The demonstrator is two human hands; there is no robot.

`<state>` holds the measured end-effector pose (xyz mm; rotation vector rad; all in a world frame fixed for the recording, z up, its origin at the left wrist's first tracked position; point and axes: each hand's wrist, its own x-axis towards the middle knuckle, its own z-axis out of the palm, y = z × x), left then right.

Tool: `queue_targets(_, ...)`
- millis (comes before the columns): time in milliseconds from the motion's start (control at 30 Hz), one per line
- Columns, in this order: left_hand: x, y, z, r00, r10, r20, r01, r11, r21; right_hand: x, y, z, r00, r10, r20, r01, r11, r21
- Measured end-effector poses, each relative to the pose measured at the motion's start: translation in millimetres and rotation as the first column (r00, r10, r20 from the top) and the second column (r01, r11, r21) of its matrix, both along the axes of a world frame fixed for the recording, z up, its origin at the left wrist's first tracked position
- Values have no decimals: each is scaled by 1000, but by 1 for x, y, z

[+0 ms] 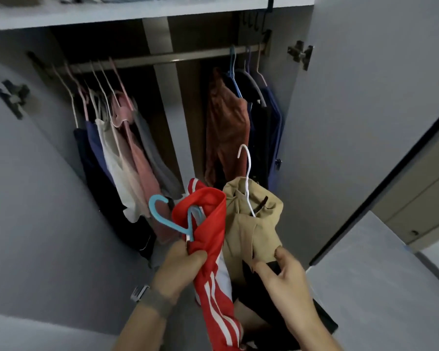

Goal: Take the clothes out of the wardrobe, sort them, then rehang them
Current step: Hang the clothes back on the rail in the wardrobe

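Observation:
My left hand (pixel 179 268) grips a red garment with white stripes (pixel 209 247) that hangs on a light blue hanger (pixel 162 216). My right hand (pixel 285 277) pinches the lower edge of a beige garment (pixel 254 224) on a white hanger (pixel 246 173), with dark cloth (pixel 261 295) beneath it. Both garments are held in front of the open wardrobe. On the rail (pixel 162 58), several clothes in pink, white, grey and navy (pixel 127 158) hang at the left. A rust-coloured garment (pixel 226 127) and dark blue ones (pixel 271 127) hang at the right.
The wardrobe doors stand open on both sides, the left door (pixel 23 186) and the right door (pixel 365 110). A shelf (pixel 137 11) with folded items runs above the rail. A vertical divider (pixel 167 110) splits the wardrobe. A white surface (pixel 380 287) lies at the lower right.

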<state>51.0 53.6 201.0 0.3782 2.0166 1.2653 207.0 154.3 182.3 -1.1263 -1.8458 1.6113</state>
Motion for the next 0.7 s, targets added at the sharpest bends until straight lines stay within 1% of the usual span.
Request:
queue_targets(100,-35,18,6,998,15,-63,-14,1000,13,-37,28,11,1000,-5,-13,6,999,41)
queue_targets(233,-77,48,9,980,97,-173,-87,994,68,-85,73,19,997,8,-81,-7,1000,15)
queue_targets(367,-117,82,14,921,233,-313,-208,972,111,-132,120,24,990,43,-133,-43,999,6)
queue_targets(533,-166,113,22,844,349,-407,-326,937,126,-180,171,34,983,128,-130,-134,990,-41)
queue_targets(600,-187,125,27,815,372,-444,-344,928,145,-201,192,41,979,175,-106,-177,984,-12)
queue_targets(633,-197,129,29,802,372,-467,-343,927,150,-210,199,44,977,188,-101,-186,982,28)
queue_targets(700,-215,137,31,778,347,-523,-324,936,138,-228,212,46,968,218,-124,-209,974,85)
